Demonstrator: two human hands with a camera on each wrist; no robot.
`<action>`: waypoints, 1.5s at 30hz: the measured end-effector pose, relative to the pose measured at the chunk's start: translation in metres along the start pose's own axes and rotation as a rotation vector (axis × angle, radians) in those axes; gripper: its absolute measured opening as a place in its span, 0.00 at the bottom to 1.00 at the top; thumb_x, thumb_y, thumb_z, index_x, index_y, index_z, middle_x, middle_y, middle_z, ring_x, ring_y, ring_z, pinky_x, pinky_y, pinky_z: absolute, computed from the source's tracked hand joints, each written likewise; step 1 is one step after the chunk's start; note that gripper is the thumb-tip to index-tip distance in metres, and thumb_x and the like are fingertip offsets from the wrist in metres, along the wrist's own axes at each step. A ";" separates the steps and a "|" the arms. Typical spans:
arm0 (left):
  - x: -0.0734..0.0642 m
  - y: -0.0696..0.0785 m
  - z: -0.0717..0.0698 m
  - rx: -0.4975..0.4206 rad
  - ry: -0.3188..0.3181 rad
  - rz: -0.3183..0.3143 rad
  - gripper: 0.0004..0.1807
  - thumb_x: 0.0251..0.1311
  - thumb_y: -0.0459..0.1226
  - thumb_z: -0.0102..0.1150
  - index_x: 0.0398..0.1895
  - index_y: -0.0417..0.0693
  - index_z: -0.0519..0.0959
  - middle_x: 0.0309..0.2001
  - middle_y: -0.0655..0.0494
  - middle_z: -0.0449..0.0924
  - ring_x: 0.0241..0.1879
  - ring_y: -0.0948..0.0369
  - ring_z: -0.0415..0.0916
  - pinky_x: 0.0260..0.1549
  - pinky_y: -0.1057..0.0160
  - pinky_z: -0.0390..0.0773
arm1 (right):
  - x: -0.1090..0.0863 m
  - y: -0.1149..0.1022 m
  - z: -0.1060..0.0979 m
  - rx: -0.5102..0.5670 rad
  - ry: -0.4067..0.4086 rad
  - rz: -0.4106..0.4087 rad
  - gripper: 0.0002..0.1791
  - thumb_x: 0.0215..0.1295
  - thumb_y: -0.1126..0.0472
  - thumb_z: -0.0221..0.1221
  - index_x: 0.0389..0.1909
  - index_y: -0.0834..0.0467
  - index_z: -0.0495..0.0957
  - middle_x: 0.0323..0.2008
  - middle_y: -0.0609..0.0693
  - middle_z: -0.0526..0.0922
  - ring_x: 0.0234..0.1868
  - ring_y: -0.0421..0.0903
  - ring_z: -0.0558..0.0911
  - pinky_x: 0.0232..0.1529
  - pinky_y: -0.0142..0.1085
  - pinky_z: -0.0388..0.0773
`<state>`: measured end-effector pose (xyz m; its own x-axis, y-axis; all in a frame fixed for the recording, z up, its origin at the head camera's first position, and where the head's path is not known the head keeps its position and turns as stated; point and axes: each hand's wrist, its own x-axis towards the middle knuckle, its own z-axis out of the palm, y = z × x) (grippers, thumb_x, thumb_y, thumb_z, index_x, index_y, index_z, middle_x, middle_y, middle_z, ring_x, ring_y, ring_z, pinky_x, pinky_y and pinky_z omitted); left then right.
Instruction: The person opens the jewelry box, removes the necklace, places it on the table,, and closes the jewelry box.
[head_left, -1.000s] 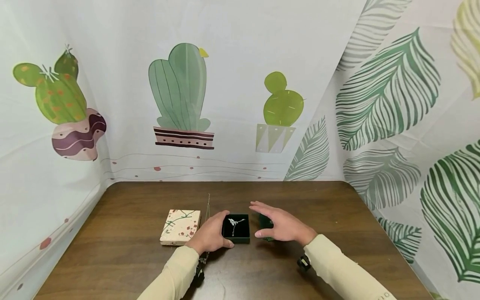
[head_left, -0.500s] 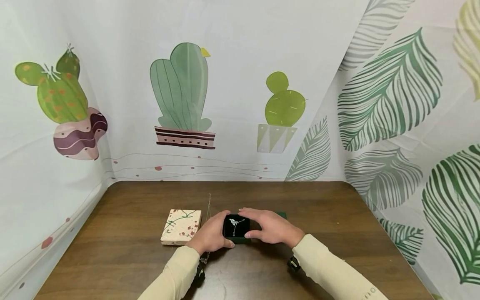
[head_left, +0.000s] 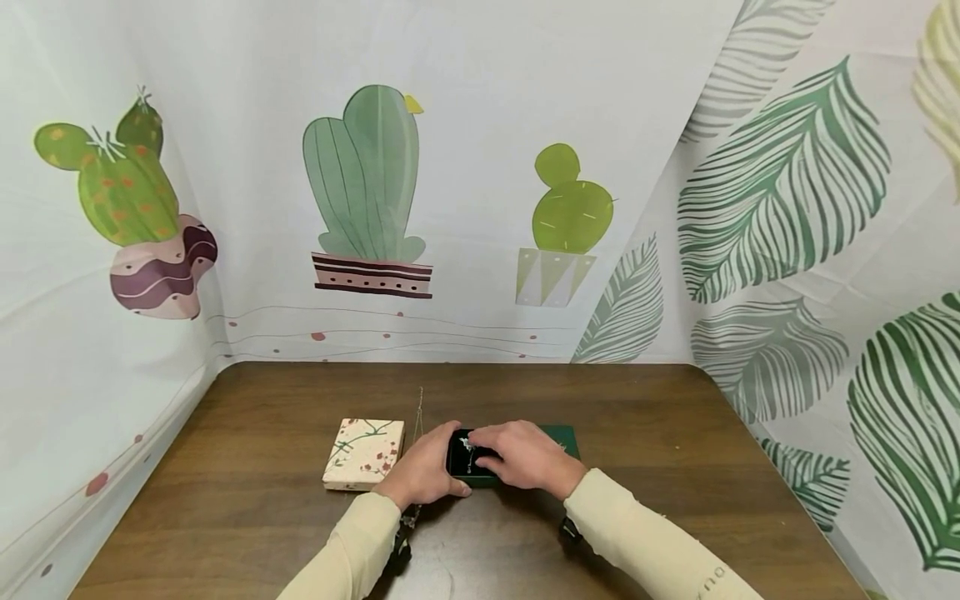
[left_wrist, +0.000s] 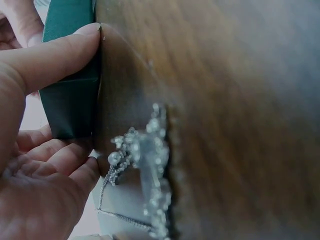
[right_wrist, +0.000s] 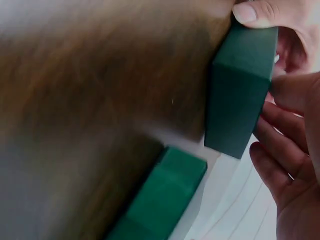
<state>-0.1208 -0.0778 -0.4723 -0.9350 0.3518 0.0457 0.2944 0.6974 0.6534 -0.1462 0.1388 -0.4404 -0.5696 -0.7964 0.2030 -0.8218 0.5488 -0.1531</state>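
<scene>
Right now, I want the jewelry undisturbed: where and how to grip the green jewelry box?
Grip the green jewelry box by its flat near and far walls, probably from the left: it's open-topped over silver jewelry, and the right hand reaches over its right side.

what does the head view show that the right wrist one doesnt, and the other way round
Only the head view: the cream flowered box, the thin chain on the table, the printed cacti, and the silver jewellery inside the open green box.

Only the right wrist view: the right-hand wall of that open box, facing the camera.

Both: the left hand gripping the open box, the right hand, the other green box or lid, and part of the table.
</scene>
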 end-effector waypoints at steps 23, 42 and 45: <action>0.001 -0.001 -0.002 -0.015 -0.011 0.028 0.53 0.41 0.41 0.85 0.71 0.35 0.67 0.62 0.42 0.78 0.57 0.49 0.79 0.59 0.45 0.79 | 0.020 -0.016 0.024 -0.168 0.168 0.078 0.04 0.64 0.63 0.69 0.31 0.51 0.85 0.27 0.43 0.87 0.31 0.42 0.82 0.35 0.36 0.85; -0.001 0.000 -0.001 -0.036 0.008 -0.002 0.52 0.38 0.40 0.87 0.69 0.39 0.69 0.57 0.45 0.81 0.51 0.52 0.80 0.54 0.47 0.80 | 0.015 -0.006 0.023 0.011 0.202 0.108 0.06 0.68 0.67 0.65 0.40 0.55 0.88 0.36 0.47 0.91 0.39 0.43 0.87 0.45 0.38 0.88; -0.001 0.001 -0.002 -0.030 0.014 0.001 0.52 0.36 0.39 0.88 0.68 0.39 0.70 0.56 0.45 0.81 0.52 0.52 0.80 0.56 0.46 0.80 | 0.014 -0.003 0.021 0.043 0.210 0.114 0.06 0.68 0.67 0.65 0.40 0.55 0.89 0.36 0.46 0.91 0.39 0.42 0.88 0.45 0.37 0.88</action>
<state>-0.1195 -0.0783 -0.4703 -0.9374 0.3436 0.0561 0.2890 0.6779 0.6760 -0.1512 0.1210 -0.4574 -0.6522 -0.6571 0.3779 -0.7534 0.6171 -0.2271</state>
